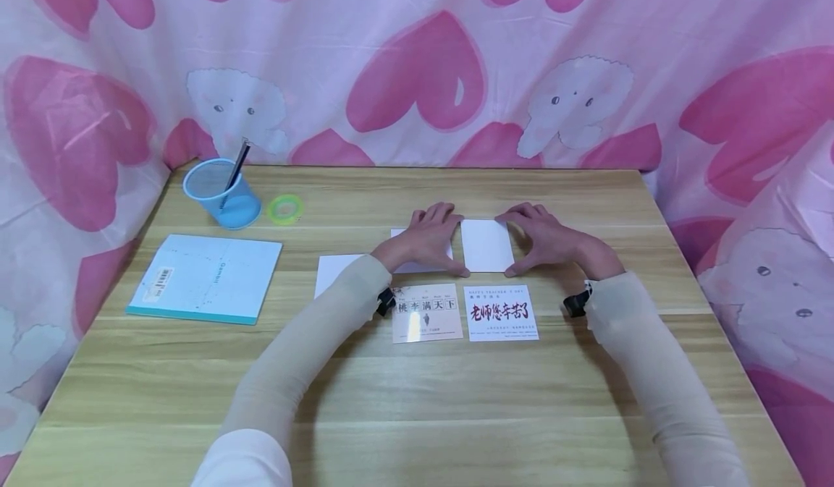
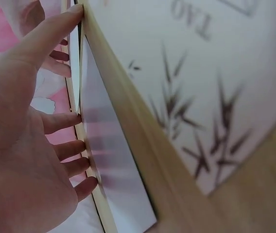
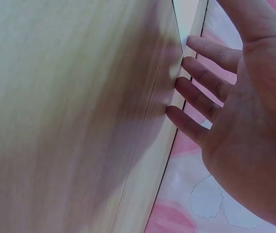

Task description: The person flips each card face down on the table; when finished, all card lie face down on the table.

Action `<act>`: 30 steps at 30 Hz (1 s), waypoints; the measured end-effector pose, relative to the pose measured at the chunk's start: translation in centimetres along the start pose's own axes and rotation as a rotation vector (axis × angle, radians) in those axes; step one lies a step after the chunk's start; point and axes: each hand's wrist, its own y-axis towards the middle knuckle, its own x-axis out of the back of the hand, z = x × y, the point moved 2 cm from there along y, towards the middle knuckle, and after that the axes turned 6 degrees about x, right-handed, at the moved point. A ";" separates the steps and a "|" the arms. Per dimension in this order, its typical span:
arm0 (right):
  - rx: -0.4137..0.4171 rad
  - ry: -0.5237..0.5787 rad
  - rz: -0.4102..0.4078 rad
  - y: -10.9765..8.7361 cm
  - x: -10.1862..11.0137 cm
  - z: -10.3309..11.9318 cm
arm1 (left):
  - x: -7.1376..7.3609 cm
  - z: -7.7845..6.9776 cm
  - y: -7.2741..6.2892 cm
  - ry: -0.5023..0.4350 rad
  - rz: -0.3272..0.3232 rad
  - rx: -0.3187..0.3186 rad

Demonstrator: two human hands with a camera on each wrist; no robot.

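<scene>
White card [image 1: 487,246] lies between left hand [image 1: 428,239] and right hand [image 1: 552,241], thumbs and forefingers apart at its corners.

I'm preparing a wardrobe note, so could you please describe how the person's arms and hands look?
The left hand and right hand are ungloved. Long, plain beige sleeves reach both wrists, with white fabric higher up on the left side. A small black device sits at each wrist.

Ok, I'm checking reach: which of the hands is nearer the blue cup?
Left. The left hand is rightward of the blue cup; the right hand is farther right, past a white card.
</scene>
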 end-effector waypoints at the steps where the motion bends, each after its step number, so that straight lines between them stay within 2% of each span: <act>1: -0.001 0.000 0.002 0.0 0.0 0.0 | 0.0 0.0 0.0 -0.002 0.002 0.001; 6: 0.002 -0.006 0.004 0.0 -0.1 -0.1 | 0.3 0.2 -0.4 -0.048 -0.002 -0.009; 9: 0.013 0.003 -0.007 -0.1 -0.1 -0.2 | 1.0 0.6 -1.3 -0.069 -0.036 -0.018; 12: 0.011 0.013 -0.033 -0.2 -0.2 -0.2 | 1.8 1.1 -3.1 -0.047 -0.094 -0.027; 15: 0.003 0.017 -0.078 -0.4 -0.2 -0.1 | 2.2 2.0 -5.4 -0.039 -0.159 -0.001; 19: 0.034 -0.001 -0.143 -0.3 0.0 1.5 | 2.5 3.4 -8.4 -0.062 -0.251 0.029; 21: 0.065 -0.013 -0.163 -0.3 -0.1 2.7 | 2.4 3.8 -9.6 -0.064 -0.280 0.018; 26: 0.135 -0.051 -0.186 -0.6 -1.2 5.4 | 1.9 4.1 -12.0 -0.054 -0.286 -0.030; 30: 0.183 -0.108 -0.169 -1.1 -2.8 7.3 | 1.2 4.0 -13.7 -0.042 -0.232 -0.043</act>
